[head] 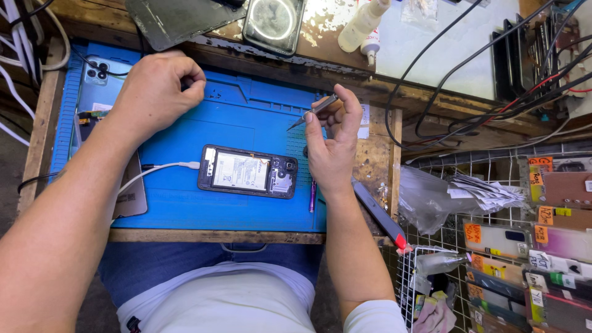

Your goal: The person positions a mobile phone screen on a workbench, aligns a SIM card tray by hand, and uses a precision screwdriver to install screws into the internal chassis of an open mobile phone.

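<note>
An opened phone (248, 171) lies back-off on the blue work mat (185, 203), its battery and circuit board exposed, with a white cable (161, 169) plugged into its left end. My right hand (331, 143) hovers just right of the phone and holds metal tweezers (313, 111), tips pointing left above the mat. My left hand (154, 89) is curled into a loose fist over the mat's upper left, with nothing seen in it.
A light blue phone back cover (98, 80) lies at the mat's left. A tablet (179, 18), a round lamp (274, 18) and glue bottles (364, 24) stand at the back. Cables (468, 80), a wire basket (431, 283) and racks of phone cases (542, 246) crowd the right.
</note>
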`<action>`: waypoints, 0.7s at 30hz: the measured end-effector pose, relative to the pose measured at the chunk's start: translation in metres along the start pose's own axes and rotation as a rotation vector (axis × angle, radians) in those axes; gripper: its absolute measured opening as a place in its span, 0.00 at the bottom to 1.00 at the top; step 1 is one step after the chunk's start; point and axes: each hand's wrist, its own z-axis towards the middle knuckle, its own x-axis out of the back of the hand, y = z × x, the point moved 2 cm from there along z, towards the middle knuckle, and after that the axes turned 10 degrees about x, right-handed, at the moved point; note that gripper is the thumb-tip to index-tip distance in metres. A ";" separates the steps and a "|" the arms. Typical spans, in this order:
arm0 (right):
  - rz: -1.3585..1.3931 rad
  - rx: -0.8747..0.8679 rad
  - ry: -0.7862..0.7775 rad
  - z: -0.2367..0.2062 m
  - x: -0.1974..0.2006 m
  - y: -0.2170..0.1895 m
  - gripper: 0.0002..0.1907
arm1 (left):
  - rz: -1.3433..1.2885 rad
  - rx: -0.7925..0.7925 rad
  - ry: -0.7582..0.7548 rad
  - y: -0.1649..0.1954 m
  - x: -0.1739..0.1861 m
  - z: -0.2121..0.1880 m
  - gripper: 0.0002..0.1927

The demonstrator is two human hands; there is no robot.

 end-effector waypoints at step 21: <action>0.272 -0.122 -0.031 -0.003 -0.015 0.004 0.30 | -0.522 0.321 -0.314 0.003 -0.017 -0.013 0.08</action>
